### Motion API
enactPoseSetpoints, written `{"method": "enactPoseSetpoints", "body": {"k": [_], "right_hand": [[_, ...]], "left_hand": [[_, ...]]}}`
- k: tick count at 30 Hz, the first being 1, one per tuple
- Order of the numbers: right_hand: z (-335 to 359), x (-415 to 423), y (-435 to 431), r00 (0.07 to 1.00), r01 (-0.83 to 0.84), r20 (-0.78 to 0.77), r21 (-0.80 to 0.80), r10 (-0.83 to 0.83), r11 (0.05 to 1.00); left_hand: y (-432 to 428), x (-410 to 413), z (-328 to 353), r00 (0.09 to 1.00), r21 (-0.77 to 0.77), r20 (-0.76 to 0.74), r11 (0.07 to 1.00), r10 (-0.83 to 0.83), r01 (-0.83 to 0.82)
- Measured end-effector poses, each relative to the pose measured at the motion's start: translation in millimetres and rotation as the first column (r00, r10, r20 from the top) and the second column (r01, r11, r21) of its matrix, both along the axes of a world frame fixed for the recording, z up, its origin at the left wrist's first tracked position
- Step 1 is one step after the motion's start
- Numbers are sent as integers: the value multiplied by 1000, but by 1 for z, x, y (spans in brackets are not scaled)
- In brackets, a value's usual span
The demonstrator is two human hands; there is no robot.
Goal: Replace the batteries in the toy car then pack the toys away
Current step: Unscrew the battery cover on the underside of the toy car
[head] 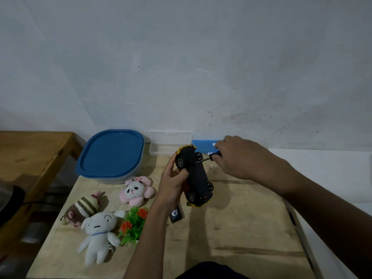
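Early in the job, by the look of it. Grips the toy car in the left hand with fingers curled round its body, holding it tilted above the table, underside and wheels turned up. Pinches a small screwdriver in the right hand, with the tip set against the underside near one axle; probably working at a battery-cover screw, though cannot make out screw or cover. Shows no batteries anywhere, old or new; possibly kept in the clear box or the blue box by the wall. Leaves nearly everything to do: opening the cover, swapping the cells, closing up. No packing done yet either: panda plush, striped plush, white plush and plastic plant all loose on the table left of the car, near the blue-lidded container, with its lid on. Also a small black item just below the left wrist, too unclear to name.
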State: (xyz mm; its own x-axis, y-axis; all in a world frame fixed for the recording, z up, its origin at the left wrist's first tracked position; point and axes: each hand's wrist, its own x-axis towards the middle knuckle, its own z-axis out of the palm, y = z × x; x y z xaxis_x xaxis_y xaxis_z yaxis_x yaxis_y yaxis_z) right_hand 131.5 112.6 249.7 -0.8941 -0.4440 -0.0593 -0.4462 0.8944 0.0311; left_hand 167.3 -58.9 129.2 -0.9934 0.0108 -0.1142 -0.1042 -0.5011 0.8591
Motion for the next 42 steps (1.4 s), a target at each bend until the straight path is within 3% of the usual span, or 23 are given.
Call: {"method": "enactPoseSetpoints", "body": {"k": [4,14,21,25,37,42], "right_hand": [[4,-1,0,1000,-26,15,76,24,997],[1,4,-1,979,-149,-128,72,157,986],[-2,3,-1,997,-67,-43,-48,65,997],[-2,-2,-1,999,-52,10,33,52,998],[-3,3,-2,974,-166,-151,26,168,986],[-4,4,-3,989,-99,-113,8,100,995]], "left_hand": [[-2,1,1,1000,2,0,1000,-6,6],[-4,2,-1,1000,18,20,1000,3,-4],[-2,2,-5,999,47,33,999,14,-15],[-4,2,-7,998,36,50,999,25,-26],[-2,1,-6,996,14,72,999,44,-45],[-3,0,-10,991,44,117,996,69,-75]]}}
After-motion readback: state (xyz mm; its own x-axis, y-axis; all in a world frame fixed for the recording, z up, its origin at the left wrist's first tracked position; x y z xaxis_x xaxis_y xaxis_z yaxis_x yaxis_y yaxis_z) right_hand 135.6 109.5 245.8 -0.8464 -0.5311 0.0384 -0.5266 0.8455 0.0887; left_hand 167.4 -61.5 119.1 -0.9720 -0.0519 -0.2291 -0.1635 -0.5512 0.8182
